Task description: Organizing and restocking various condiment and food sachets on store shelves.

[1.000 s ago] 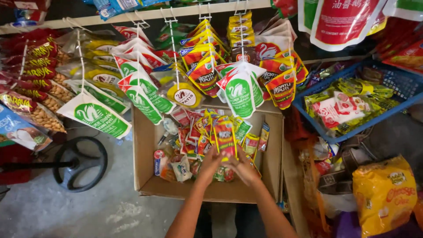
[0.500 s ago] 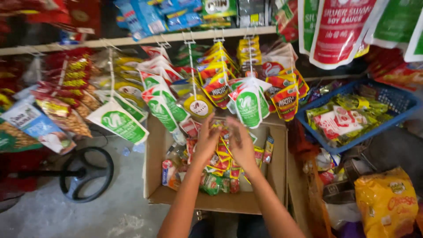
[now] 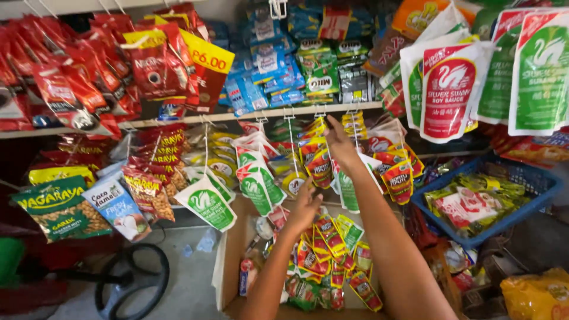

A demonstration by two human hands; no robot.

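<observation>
Shop shelving packed with hanging snack and sauce packets fills the view, seen from above the person's own two arms.

A strip of small sachets [image 3: 332, 255], joined edge to edge, hangs from the left hand [image 3: 305, 207] down into an open cardboard box [image 3: 228, 266] on the floor. The sachets are glossy, mostly red and yellow with green ones mixed in, and they fan out in several overlapping rows over the box's middle. The left fingers are closed around the top of the strip, just above the box's rear edge.

The right hand [image 3: 341, 142] is raised higher, at the front edge of the white shelf [image 3: 237, 115]. Its fingers are stretched up toward a hook on that edge, among hanging yellow and red sachets [image 3: 317, 157]; whether they grip anything cannot be told.

Just left of the hands hang green and white pouches [image 3: 207, 204]. Farther left are a green nut packet [image 3: 59, 207] and a blue and white coconut packet [image 3: 118, 207]. Red coffee sachets [image 3: 89, 77] crowd the upper left. At upper right hang large red and white sauce pouches [image 3: 447, 89]. A blue plastic basket [image 3: 533, 192] of packets sits at the right. A black ring-shaped stand [image 3: 133, 284] lies on the floor to the left of the box.
</observation>
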